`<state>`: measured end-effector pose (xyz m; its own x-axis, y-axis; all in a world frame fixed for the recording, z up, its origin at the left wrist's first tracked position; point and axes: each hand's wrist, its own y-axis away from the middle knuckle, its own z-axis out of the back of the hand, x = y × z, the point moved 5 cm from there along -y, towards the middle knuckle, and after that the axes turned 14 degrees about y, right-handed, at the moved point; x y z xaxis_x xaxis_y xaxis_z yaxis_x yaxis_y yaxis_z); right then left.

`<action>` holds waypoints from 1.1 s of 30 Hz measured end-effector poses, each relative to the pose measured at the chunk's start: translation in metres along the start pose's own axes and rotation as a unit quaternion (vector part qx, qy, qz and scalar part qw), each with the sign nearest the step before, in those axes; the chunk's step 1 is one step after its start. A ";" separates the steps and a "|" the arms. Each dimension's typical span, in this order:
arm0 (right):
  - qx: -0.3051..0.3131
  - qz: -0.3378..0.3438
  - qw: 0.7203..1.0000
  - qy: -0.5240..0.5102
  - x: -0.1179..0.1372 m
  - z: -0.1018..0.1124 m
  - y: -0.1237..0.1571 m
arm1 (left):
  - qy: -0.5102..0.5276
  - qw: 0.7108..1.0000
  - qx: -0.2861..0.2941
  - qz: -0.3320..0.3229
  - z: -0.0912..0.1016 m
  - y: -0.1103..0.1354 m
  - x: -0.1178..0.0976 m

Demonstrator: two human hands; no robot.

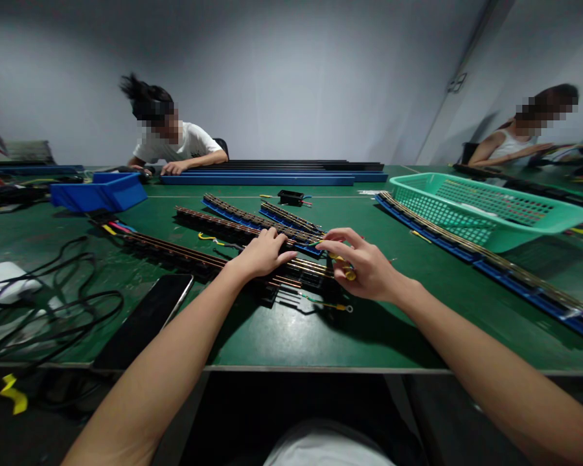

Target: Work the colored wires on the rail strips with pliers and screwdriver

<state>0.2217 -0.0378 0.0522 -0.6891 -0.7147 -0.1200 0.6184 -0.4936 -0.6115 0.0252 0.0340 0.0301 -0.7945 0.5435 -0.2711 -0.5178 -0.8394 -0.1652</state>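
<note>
My left hand (262,254) lies palm down over black rail strips (199,223) that carry copper-coloured bars, its thumb apart from the fingers. Right of it, my right hand (366,265) is closed in a pinch at the strips' right ends. A green-and-yellow wire (317,244) shows at its fingertips, and a small yellow piece (350,275) sticks out below the fingers; its kind is unclear. Below the hands, another wire with a ring terminal (348,309) lies on the table. Blue-based strips (238,210) lie just behind.
A green basket (510,239) and a long blue-based strip (495,265) lie right. At left are a blue bin (100,194), a phone (148,317) and tangled black cables (72,310). Blue bars (272,178) lie at the back. Two people sit across the green table (291,349).
</note>
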 end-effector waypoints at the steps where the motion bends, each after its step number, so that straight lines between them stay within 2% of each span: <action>1: -0.010 -0.009 1.000 0.011 0.000 0.002 0.000 | 0.001 1.000 -0.002 -0.001 0.000 0.000 0.000; 6: -0.022 -0.038 0.998 0.041 -0.002 0.003 0.001 | 0.002 1.000 -0.001 0.002 0.000 0.000 0.000; 12: -0.009 0.008 1.000 0.009 0.000 -0.001 0.001 | 0.009 1.000 0.000 0.003 -0.001 0.000 0.001; 17: 0.019 0.005 1.000 -0.011 0.001 0.000 0.000 | 0.009 1.000 0.000 -0.001 -0.001 0.000 0.001; 23: 0.046 0.045 0.998 0.025 0.008 -0.003 0.000 | 0.006 1.000 -0.001 0.000 0.000 0.000 0.001; 29: 0.008 -0.045 0.999 0.029 -0.001 -0.002 0.002 | 0.002 1.000 0.004 0.002 0.000 0.000 0.000; 33: 0.022 -0.118 0.993 0.003 -0.010 -0.002 0.003 | -0.001 1.000 0.006 0.004 -0.001 -0.001 0.001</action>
<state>0.2290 -0.0312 0.0499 -0.8186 -0.5741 0.0173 0.4563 -0.6682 -0.5876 0.0249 0.0349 0.0292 -0.7997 0.5360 -0.2705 -0.5147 -0.8440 -0.1508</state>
